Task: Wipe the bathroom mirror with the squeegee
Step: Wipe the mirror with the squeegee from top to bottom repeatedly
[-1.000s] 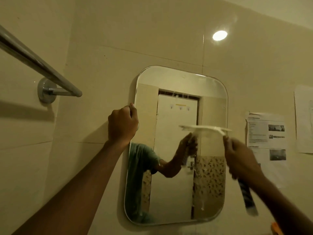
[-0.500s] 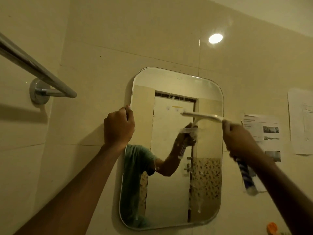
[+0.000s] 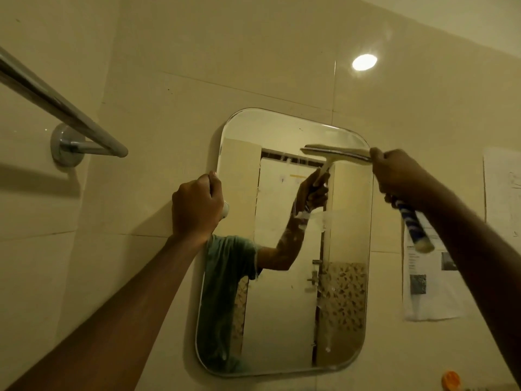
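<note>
Right hand grasps the squeegee; its blade lies across the upper right of the wall mirror. Left hand is clenched on the mirror's left edge, steadying it. Recommended: draw straight down at even pressure, clearing the streaks below the blade.

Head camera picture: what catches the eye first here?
The mirror on the tiled wall, mid-frame, with the right hand holding a squeegee against its upper right part. The left hand grips the mirror's left edge. A shiny towel rail juts out upper left, and papers hang on the right.
</note>
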